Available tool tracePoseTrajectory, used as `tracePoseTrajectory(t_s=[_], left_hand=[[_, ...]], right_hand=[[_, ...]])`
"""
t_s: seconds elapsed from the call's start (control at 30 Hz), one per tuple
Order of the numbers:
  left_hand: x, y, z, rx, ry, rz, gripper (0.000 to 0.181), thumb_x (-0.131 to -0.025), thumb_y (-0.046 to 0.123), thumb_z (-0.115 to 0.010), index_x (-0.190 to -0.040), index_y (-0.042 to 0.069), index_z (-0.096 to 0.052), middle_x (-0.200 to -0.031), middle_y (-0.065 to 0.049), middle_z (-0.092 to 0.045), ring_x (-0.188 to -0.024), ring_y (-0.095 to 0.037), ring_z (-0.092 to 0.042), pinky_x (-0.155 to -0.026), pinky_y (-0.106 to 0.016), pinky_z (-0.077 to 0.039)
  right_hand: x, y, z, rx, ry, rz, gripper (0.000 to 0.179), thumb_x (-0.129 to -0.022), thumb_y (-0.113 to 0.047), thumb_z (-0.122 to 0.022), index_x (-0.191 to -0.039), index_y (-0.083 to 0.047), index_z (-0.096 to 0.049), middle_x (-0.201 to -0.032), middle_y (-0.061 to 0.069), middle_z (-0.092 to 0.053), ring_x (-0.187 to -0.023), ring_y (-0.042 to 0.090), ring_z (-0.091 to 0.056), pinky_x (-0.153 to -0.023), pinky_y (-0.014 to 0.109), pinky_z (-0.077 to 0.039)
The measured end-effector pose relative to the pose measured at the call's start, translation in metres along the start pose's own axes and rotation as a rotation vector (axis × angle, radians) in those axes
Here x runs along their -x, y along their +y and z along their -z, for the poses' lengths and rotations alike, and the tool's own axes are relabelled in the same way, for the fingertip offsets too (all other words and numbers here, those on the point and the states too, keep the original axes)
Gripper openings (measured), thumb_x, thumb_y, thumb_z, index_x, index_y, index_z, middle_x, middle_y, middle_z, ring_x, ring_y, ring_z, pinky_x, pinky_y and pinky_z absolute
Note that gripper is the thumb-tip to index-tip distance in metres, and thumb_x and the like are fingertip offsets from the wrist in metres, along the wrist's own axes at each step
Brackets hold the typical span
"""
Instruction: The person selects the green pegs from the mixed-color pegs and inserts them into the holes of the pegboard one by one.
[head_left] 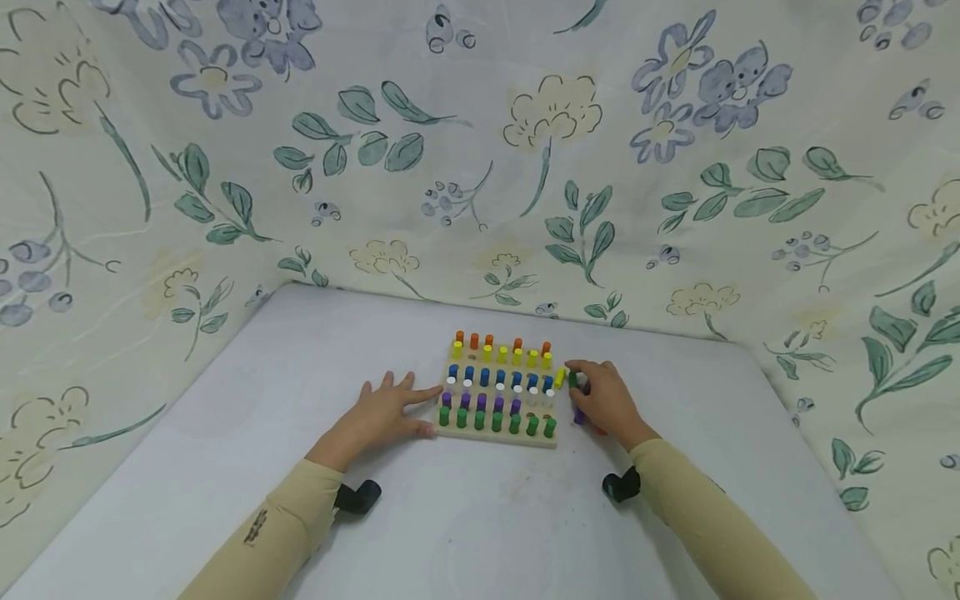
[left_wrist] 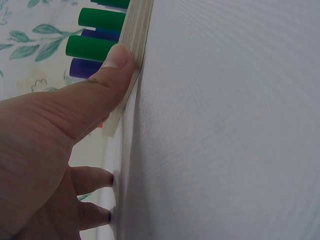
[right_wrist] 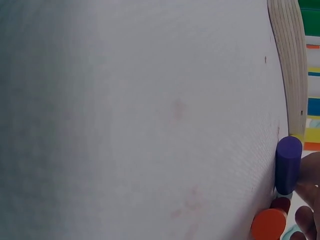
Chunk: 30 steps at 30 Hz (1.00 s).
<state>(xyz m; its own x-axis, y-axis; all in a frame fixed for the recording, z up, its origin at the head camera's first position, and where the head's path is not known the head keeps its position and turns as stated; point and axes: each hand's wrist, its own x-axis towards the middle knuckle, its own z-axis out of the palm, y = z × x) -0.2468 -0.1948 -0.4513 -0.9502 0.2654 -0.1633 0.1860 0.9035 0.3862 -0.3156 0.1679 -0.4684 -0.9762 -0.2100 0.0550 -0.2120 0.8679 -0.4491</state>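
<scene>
A wooden pegboard (head_left: 495,437) carries rows of orange, yellow, blue, white, purple and green pegs. My left hand (head_left: 378,421) spreads its fingers at the board's left side; in the left wrist view its thumb (left_wrist: 117,57) touches the board's edge beside green pegs (left_wrist: 92,47). Right of the board, my right hand (head_left: 606,400) bends its fingers around a loose green peg (head_left: 573,379); whether they pinch it is unclear. A loose yellow peg (head_left: 560,377) lies near those fingertips. A purple peg (right_wrist: 288,165) and an orange peg (right_wrist: 269,225) are beside the right fingers.
Bare holes show in the yellow row (head_left: 472,357) and at the right end of the purple row (head_left: 531,415). The white table (head_left: 480,517) extends around the board. A flower-patterned cloth (head_left: 480,167) hangs behind it. Black camera mounts (head_left: 360,497) sit under both wrists.
</scene>
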Motion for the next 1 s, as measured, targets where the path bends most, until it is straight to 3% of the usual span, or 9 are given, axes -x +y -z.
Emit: tracePoseTrajectory(t_s=[0.43, 0.73, 1.0], left_hand=[[0.002, 0.001, 0.002, -0.001, 0.007, -0.004, 0.075, -0.087, 0.053, -0.074, -0.152, 0.024, -0.050, -0.160, -0.031, -0.028, -0.147, -0.060, -0.011, -0.114, -0.076, -0.005], [0.001, 0.001, 0.001, 0.004, 0.006, -0.006, 0.075, -0.087, 0.053, -0.074, -0.152, 0.024, -0.050, -0.160, -0.031, -0.027, -0.147, -0.060, -0.010, -0.114, -0.076, -0.004], [-0.001, 0.001, 0.000, -0.005, -0.002, 0.000, 0.077, -0.087, 0.055, -0.074, -0.153, 0.025, -0.049, -0.160, -0.031, -0.027, -0.147, -0.060, -0.010, -0.114, -0.077, -0.005]], right_hand=[[0.003, 0.000, 0.001, -0.041, 0.003, 0.001, 0.052, -0.097, -0.025, -0.070, -0.145, -0.014, -0.056, -0.132, 0.007, -0.065, -0.107, 0.025, -0.053, -0.099, 0.046, -0.052], [0.010, 0.001, 0.003, -0.103, 0.031, 0.034, 0.063, -0.097, -0.026, -0.070, -0.152, -0.012, -0.042, -0.126, 0.007, -0.070, -0.100, 0.025, -0.054, -0.093, 0.046, -0.051], [0.013, 0.003, 0.001, -0.156, 0.028, 0.047, 0.059, -0.101, -0.030, -0.064, -0.152, -0.012, -0.041, -0.121, 0.006, -0.070, -0.094, 0.023, -0.052, -0.083, 0.039, -0.047]])
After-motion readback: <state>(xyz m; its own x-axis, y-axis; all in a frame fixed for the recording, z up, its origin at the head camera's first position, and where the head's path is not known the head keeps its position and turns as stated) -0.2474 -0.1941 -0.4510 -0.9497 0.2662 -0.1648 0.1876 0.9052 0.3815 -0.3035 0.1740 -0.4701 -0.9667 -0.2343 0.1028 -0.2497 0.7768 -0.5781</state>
